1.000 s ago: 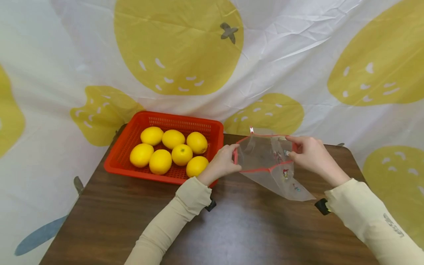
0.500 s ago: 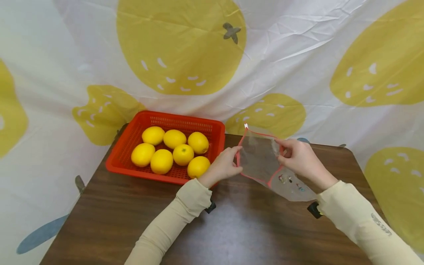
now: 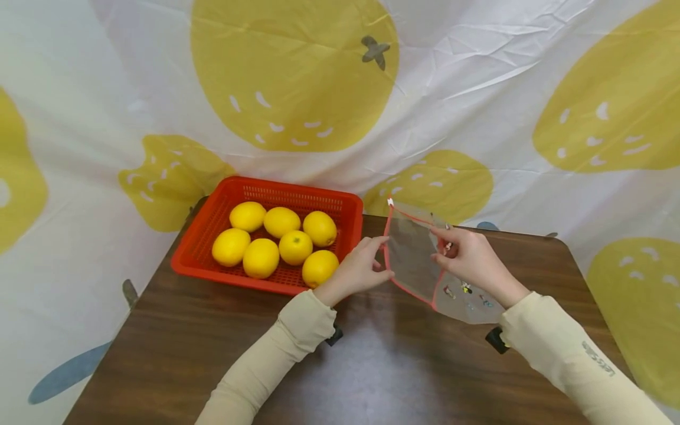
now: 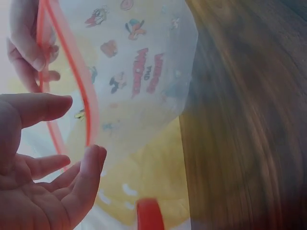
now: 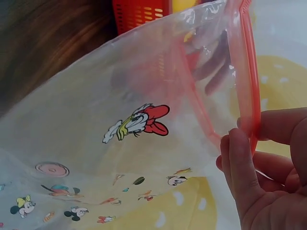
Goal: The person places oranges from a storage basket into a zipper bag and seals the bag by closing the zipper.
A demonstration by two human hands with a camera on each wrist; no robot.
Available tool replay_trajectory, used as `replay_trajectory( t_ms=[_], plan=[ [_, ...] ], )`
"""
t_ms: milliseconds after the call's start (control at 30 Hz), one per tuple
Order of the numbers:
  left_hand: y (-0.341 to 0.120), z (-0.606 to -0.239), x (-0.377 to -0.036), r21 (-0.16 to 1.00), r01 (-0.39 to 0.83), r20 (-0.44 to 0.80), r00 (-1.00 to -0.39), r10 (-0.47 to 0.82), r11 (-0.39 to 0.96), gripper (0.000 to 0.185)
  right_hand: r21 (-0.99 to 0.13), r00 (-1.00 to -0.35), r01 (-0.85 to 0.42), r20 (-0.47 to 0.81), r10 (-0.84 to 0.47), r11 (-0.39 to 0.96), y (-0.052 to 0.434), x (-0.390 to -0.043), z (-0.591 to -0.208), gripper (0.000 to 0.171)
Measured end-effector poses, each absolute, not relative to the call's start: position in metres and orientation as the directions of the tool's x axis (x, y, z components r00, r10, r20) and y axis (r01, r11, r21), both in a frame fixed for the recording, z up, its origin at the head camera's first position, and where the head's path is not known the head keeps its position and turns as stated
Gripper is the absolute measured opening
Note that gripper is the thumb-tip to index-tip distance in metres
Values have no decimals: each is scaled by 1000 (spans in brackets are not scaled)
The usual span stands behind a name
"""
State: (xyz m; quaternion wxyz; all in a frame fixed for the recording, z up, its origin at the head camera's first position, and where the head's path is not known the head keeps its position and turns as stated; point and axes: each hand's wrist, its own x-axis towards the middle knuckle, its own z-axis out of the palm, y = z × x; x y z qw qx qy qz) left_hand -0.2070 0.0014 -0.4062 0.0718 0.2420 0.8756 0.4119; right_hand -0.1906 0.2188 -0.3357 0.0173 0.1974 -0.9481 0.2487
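Observation:
A clear zip bag (image 3: pixel 411 254) with red edging and cartoon prints hangs between the two hands, its mouth spread apart and facing left. Its white slider (image 3: pixel 390 202) sits at the top corner. My right hand (image 3: pixel 470 260) pinches the red zip strip (image 5: pixel 249 72) between thumb and fingers. At the other end of the mouth is my left hand (image 3: pixel 361 268), its thumb and fingers spread apart. In the left wrist view the left fingertips (image 4: pixel 96 155) are right at the lower end of the red strip.
Left of the bag, a red plastic basket (image 3: pixel 183 265) holds several yellow lemons (image 3: pixel 261 258). Both rest on a dark wooden table (image 3: pixel 382 378). A fruit-printed cloth (image 3: pixel 451 88) hangs behind the table. The left forearm passes close by the basket's near right corner.
My right hand has moved left, nearer the left hand, and the bag has turned so its mouth faces left. The left hand stays almost in place; the basket is unchanged.

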Motion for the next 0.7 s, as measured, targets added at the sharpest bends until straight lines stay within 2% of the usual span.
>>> replay_trajectory(
  t_ms=[200, 467, 700],
  plan=[
    [-18, -406, -209, 727, 367, 116, -898, 424, 580, 63, -470, -913, -404, 150, -381, 784, 218, -192, -344, 47],
    [-55, -420, -215, 662, 253, 93, -962, 257, 705, 57, -464, -908, -411, 135, -396, 784, 216, -195, -353, 48],
    [-72, -437, -216, 581, 253, 72, -963, 260, 774, 58, -487, -922, -372, 98, -374, 790, 215, -195, -358, 48]
  ],
)
